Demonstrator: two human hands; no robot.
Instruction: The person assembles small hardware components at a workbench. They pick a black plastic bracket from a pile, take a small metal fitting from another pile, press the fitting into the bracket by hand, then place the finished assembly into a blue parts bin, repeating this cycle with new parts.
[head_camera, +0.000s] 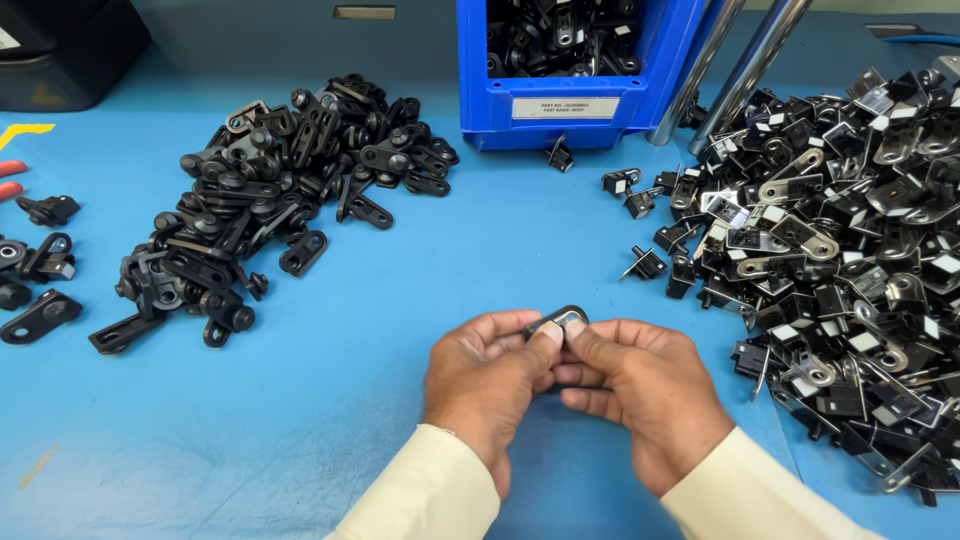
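Here, both cream-sleeved wrists come in from the near edge and the left hand (487, 378) and right hand (640, 393) meet knuckle to knuckle, fingers pinched narrow on one small bracket (559, 320) held just above the counter (330, 400); that counter is bright blue, with a pile of black brackets (270, 190) off to the left, a mixed heap of black and silver parts (850, 260) at the right, and a blue bin (570, 70) farther back; the held bracket is a black loop with a pale centre — mostly hidden by fingertips.
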